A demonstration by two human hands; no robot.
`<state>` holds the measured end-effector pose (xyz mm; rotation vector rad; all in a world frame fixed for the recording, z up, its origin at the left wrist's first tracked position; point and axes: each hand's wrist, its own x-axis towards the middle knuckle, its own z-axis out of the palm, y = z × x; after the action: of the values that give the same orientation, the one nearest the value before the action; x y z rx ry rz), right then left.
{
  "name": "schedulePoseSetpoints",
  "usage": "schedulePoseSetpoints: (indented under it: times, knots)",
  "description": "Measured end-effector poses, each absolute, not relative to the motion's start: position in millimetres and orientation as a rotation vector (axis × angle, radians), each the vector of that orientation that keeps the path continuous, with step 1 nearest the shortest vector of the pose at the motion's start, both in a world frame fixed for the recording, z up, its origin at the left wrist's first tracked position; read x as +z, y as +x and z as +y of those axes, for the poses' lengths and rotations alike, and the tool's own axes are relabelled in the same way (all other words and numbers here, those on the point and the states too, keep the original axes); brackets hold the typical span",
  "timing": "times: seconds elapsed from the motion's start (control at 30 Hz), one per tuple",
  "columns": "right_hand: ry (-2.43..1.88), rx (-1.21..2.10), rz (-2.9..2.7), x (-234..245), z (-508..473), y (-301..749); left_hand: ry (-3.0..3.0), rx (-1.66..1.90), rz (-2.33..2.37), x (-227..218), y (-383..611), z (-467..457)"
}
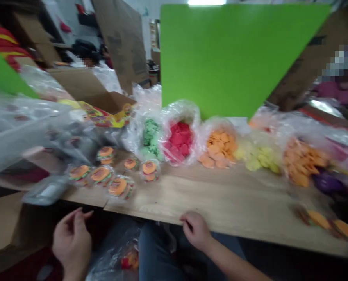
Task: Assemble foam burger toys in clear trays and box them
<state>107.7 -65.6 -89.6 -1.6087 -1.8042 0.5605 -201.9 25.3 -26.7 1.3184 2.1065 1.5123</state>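
My left hand (72, 239) hovers below the table's front edge at the lower left. Its fingers are loosely bent and a little apart, and I see nothing in it. At the middle of the front edge, my right hand (195, 229) has its fingers curled in, with nothing visible between them. Burger-shaped pieces in clear wrappers (118, 187) lie on the left of the wooden table (191, 195), beyond my left hand. Further back stand clear bags of green pieces (150, 136), red pieces (179, 140) and orange discs (220, 144).
Yellow pieces (261, 157) and more orange pieces (302, 160) lie toward the right. Blurred burger pieces (320, 219) sit near the right front edge. A green panel (235, 58) rises behind. A cardboard box (4, 218) is at lower left; a plastic bag (112, 253) hangs by my legs.
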Motion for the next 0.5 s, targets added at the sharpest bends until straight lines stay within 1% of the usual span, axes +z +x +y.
schedulePoseSetpoints:
  times: [0.07, 0.13, 0.23, 0.3, 0.4, 0.47, 0.5]
  knots:
    - [-1.594, 0.581, -1.769, -87, -64, 108, 1.243, 1.473, 1.869, -49, -149, -3]
    - [-1.561, 0.595, -1.717, -83, -65, 111, 1.227, 1.413, 1.654, -62, -100, -21]
    - [-1.547, 0.533, -1.636, -77, -77, 128, 1.399, 1.277, 1.411, -60, -52, -25]
    - [-1.589, 0.454, -1.566, -77, -94, 149, 1.612, 1.204, 1.343, -44, -39, -7]
    - [-1.705, 0.302, -1.456, -92, -121, 193, 1.930, 1.185, 1.336, -5, -38, 55]
    - [-1.737, 0.180, -1.469, -111, -129, 222, 2.093, 1.161, 1.449, 28, -43, 113]
    - [-1.707, 0.142, -1.529, -120, -130, 233, 2.159, 1.136, 1.603, 45, -45, 143]
